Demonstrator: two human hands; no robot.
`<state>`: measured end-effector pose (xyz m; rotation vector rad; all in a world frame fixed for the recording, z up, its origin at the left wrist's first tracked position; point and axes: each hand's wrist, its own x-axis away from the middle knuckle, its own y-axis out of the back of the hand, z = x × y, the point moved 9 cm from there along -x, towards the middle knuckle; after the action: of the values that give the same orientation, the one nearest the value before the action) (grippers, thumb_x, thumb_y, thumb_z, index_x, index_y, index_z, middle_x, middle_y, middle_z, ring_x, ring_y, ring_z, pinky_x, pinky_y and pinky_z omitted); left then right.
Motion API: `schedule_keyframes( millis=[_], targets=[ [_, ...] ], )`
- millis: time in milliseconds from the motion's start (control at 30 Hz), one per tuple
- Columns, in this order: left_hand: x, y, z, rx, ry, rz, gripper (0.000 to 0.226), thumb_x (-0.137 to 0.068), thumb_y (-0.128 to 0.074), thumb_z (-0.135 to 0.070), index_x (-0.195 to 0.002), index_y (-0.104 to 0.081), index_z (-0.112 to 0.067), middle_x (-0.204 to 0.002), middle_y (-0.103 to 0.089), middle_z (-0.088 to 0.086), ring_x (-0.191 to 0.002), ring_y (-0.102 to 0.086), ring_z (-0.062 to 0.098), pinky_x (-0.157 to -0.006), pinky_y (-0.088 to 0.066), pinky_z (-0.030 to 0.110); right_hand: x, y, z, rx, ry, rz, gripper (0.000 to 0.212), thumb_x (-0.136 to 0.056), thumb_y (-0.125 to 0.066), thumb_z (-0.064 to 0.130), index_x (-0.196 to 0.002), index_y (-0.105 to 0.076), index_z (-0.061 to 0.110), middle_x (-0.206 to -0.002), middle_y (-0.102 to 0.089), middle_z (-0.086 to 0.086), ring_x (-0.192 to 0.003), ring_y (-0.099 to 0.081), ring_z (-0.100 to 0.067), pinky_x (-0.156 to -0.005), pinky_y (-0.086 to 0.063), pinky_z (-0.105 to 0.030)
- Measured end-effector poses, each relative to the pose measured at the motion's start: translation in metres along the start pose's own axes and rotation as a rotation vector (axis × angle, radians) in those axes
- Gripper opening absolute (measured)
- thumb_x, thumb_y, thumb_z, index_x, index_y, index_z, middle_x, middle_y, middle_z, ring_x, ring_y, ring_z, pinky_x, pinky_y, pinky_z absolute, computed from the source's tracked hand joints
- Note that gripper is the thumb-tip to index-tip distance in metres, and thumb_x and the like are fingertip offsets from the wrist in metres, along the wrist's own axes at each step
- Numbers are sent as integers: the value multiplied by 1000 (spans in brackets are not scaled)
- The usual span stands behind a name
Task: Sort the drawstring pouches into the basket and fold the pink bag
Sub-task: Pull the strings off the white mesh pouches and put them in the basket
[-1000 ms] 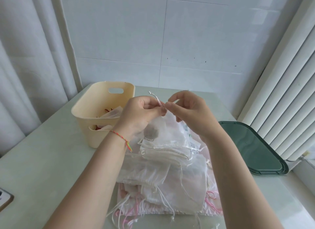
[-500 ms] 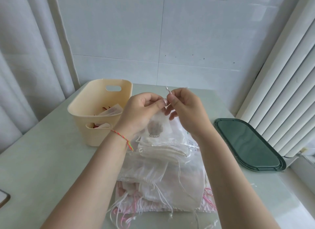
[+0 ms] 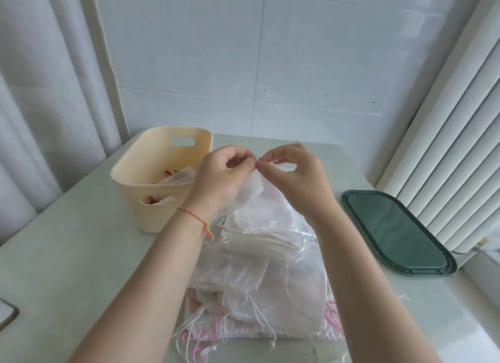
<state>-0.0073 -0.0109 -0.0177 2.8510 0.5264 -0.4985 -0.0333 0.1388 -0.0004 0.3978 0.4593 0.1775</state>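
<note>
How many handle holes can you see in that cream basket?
2: one in the far wall of the basket, one in the near wall, beside the left hand. The side walls show none.

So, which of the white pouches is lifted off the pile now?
The sheer white pouch pinched at its top by the left hand and right hand; the other pouches lie flat.

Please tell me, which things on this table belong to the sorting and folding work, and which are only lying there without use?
Belong to the work:
- white pouch, pinched by left hand and right hand
- pile of pouches
- pink bag under the pile
- cream basket, some pouches already inside

Only lying there:
- green lid
- dark-edged object, table's left edge
</note>
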Motion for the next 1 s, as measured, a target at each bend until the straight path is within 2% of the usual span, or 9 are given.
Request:
schedule_keyframes(
  millis=[133, 267, 400, 467, 600, 700, 767, 833, 1000],
  targets=[
    [2, -5, -2, -18, 9, 31, 12, -91, -64, -15, -82, -70, -21, -71, -65, -15, -64, -58, -9, -57, -41, 5, -1, 2, 1, 39, 3, -31, 10, -82, -73, 26, -76, -67, 30, -106, -59, 9, -95, -55, 6, -75, -39, -7],
    [4, -12, -2, 18, 43, 79, 13, -91, -63, -12, -81, -69, -18, -55, -59, -19, -50, -51, -7, -44, -34, 5, -1, -1, -1, 72, -3, -38, 6, -80, -69, 25, -76, -65, 21, -103, -58, 9, -91, -55, 0, -70, -39, -6],
    [8, -18, 0, 181, 133, 176, 14, -93, -59, -9, -82, -66, -12, -52, -56, -15, -48, -51, -3, -47, -36, 9, -1, -3, -4, 8, -32, 12, 9, -81, -68, 24, -74, -62, 21, -101, -57, 11, -76, -53, -6, -67, -39, -16],
    [12, -26, 2, 316, 209, 282, 15, -92, -59, -12, -78, -63, -10, -55, -53, -8, -51, -49, 4, -49, -37, 14, 1, -5, -1, -33, -32, 45, 12, -83, -67, 21, -72, -61, 23, -100, -57, 11, -72, -51, -9, -68, -37, -20],
    [21, -40, 7, 613, 408, 446, 13, -91, -55, -15, -87, -63, -6, -75, -67, 6, -73, -65, 19, -69, -54, 28, 1, -2, 6, -68, 10, 56, 13, -84, -66, 19, -72, -61, 23, -96, -57, 13, -73, -50, -2, -73, -35, -22],
    [17, -36, 19, 599, 443, 405, 21, -85, -68, -23, -98, -69, -7, -94, -66, 11, -99, -60, 28, -94, -46, 41, -1, 4, 6, 7, 54, -11, 9, -84, -70, 23, -77, -64, 22, -95, -59, 13, -83, -55, -1, -74, -41, -19],
    [13, -28, 25, 566, 453, 316, 29, -77, -75, -28, -98, -71, -8, -93, -63, 12, -98, -55, 30, -91, -43, 43, 0, 8, 12, 99, 146, -68, 6, -83, -72, 20, -82, -66, 18, -92, -63, 10, -89, -57, -2, -75, -40, -10],
    [11, -22, 28, 523, 447, 246, 34, -73, -80, -27, -99, -72, -6, -92, -66, 13, -92, -60, 29, -87, -45, 40, 2, 7, 21, 155, 241, -79, 7, -83, -72, 13, -87, -66, 15, -86, -67, 8, -85, -60, -4, -76, -37, -5],
    [7, -12, 28, 387, 379, 169, 29, -80, -74, -24, -98, -73, -1, -93, -72, 12, -86, -67, 19, -83, -48, 31, 4, 3, 26, 215, 279, -29, 6, -83, -73, 15, -86, -68, 15, -79, -69, 10, -78, -63, -3, -74, -37, -2]
  ],
)
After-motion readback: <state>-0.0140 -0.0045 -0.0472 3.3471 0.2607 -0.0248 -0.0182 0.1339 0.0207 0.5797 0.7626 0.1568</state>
